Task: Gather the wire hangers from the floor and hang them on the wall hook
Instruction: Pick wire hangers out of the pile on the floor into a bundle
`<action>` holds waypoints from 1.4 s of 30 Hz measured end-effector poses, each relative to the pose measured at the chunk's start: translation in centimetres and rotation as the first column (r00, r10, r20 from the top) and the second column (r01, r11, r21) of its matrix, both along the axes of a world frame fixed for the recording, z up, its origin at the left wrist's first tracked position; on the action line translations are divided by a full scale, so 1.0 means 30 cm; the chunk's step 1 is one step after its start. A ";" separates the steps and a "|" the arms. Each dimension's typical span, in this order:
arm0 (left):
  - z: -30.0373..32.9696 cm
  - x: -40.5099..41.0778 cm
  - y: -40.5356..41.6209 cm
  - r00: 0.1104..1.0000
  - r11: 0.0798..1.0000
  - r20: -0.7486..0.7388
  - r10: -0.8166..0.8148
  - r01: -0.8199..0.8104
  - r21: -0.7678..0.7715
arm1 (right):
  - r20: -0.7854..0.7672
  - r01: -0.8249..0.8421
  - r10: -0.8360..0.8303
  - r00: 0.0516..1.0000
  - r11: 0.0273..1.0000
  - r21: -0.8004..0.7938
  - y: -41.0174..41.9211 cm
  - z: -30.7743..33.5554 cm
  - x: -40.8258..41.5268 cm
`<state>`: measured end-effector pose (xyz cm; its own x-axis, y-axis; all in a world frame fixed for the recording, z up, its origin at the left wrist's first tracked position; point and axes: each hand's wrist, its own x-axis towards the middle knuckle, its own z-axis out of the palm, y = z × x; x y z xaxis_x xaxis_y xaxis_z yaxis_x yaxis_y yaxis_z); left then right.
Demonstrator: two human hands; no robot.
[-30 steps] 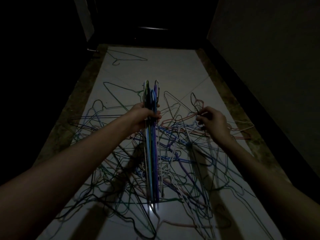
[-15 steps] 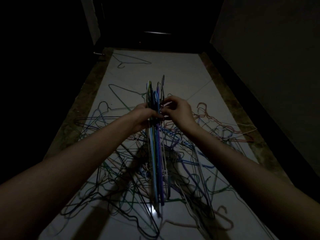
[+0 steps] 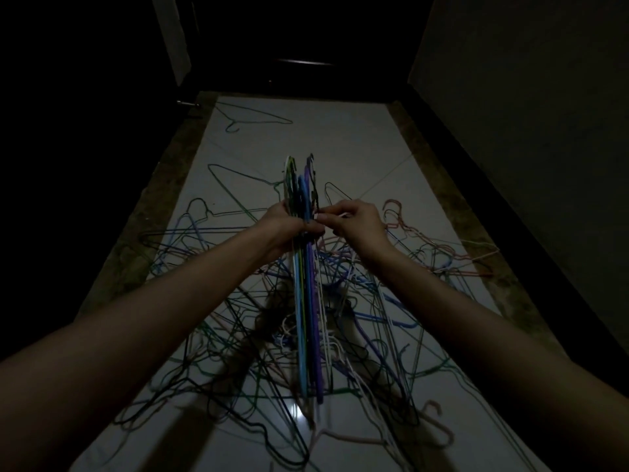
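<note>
My left hand (image 3: 289, 224) grips a tight bundle of coloured wire hangers (image 3: 308, 301) near their necks, hooks pointing away from me and the long bars running back toward me. My right hand (image 3: 354, 223) is against the bundle's right side, its fingers pinching a thin hanger at the stack. Beneath both arms, a tangled pile of loose wire hangers (image 3: 374, 311) in blue, green, pink and white covers the pale tiled floor (image 3: 340, 137). No wall hook is in view.
A single green hanger (image 3: 252, 115) lies alone far up the floor, another green hanger (image 3: 235, 180) nearer. Pink hangers (image 3: 408, 226) spread to the right. A dark wall (image 3: 527, 131) runs along the right, a dark doorway (image 3: 299, 46) at the far end.
My right hand left the pile on the right, came across to the bundle in my left hand with a hanger, and now stays pressed against the stack.
</note>
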<state>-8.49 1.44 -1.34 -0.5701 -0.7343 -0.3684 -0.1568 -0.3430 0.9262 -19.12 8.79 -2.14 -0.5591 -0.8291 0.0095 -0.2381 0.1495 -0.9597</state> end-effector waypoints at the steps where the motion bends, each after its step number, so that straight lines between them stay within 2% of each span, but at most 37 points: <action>1: -0.004 0.002 -0.001 1.000 1.000 -0.002 0.005 -0.005 -0.005 | 0.031 -0.026 0.026 0.999 1.000 0.009 0.001 0.001 0.001; 4: -0.014 0.010 -0.009 0.999 0.999 -0.016 0.037 -0.038 -0.005 | 0.089 -0.081 0.076 0.993 0.995 0.051 0.003 -0.019 -0.003; 7: -0.029 0.025 -0.023 0.998 0.998 0.028 0.048 -0.047 -0.029 | 0.052 -0.093 0.088 0.995 0.989 0.116 0.024 -0.094 -0.021; 10: -0.043 0.049 -0.035 0.997 0.999 0.074 0.038 -0.035 -0.036 | 0.055 -0.116 0.105 0.993 0.960 0.254 0.079 -0.218 -0.045; 14: -0.060 0.075 -0.048 0.997 0.999 0.079 0.026 -0.022 -0.047 | -0.048 -0.164 0.207 0.977 0.876 0.454 0.151 -0.358 -0.067; 19: -0.082 0.096 -0.074 0.997 0.999 0.067 0.031 -0.029 -0.026 | -0.079 -0.185 0.261 0.962 0.838 0.513 0.178 -0.439 -0.061; 24: -0.089 0.105 -0.079 0.996 0.999 0.087 -0.026 0.030 -0.034 | -0.174 -0.242 0.434 0.884 0.744 0.623 0.155 -0.470 -0.032; 33: -0.079 0.129 -0.083 0.993 0.997 0.120 0.005 0.003 -0.074 | -0.295 -0.177 0.456 0.840 0.743 0.645 0.149 -0.491 -0.019; 38: -0.074 0.145 -0.096 0.994 0.997 0.108 0.019 -0.010 -0.081 | -0.375 -0.063 0.311 0.873 0.835 0.546 0.153 -0.450 -0.052; 42: -0.073 0.152 -0.106 0.995 0.997 0.094 0.027 -0.020 -0.076 | -0.402 -0.008 0.278 0.873 0.831 0.556 0.159 -0.442 -0.071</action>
<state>-3.93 -1.73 -3.54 -0.5177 -0.7743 -0.3639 -0.2381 -0.2781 0.9306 -21.26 13.57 -15.40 -0.4763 -0.8488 -0.2297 -0.6778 0.5208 -0.5190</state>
